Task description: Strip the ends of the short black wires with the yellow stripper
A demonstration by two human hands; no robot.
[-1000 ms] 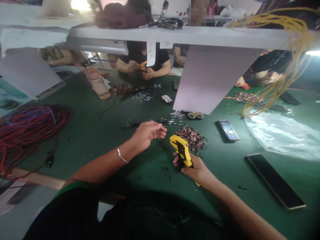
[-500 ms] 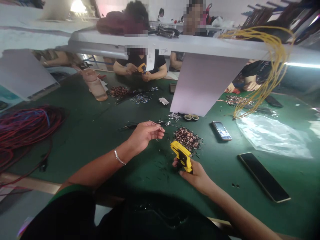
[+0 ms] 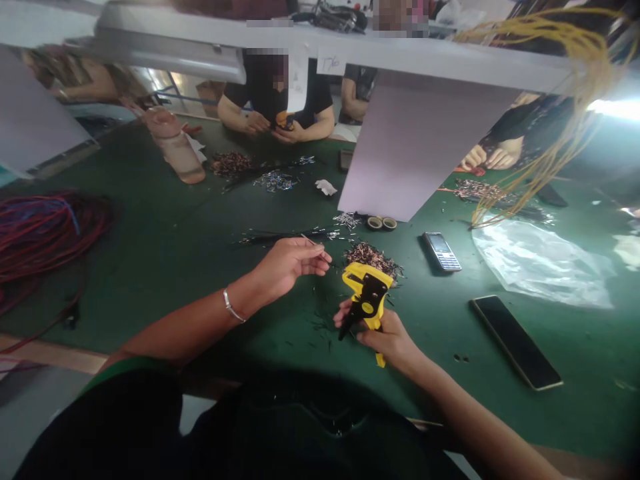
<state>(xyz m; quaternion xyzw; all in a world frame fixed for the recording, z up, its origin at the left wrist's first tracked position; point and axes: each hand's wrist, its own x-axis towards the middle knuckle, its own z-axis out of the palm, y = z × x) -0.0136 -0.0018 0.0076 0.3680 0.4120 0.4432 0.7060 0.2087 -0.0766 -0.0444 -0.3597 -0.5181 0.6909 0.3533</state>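
Observation:
My left hand, with a bracelet on its wrist, is pinched on a thin wire above the table. Right of it, my right hand is wrapped round the handle of a yellow and black wire stripper, whose head points up and to the left. Behind the tool lies a pile of short dark and copper-coloured pieces. A bundle of black wires with shiny ends lies beyond my left hand.
On the green table are a keypad phone, a smartphone, a clear bag, tape rolls, a bottle and red wire coils. Across it, a person holds a yellow tool. A shelf spans overhead.
The wire stripper has turned in my right hand, showing more of its side and handles. My left hand keeps its pinch nearly in place. The camera view has tilted down a little.

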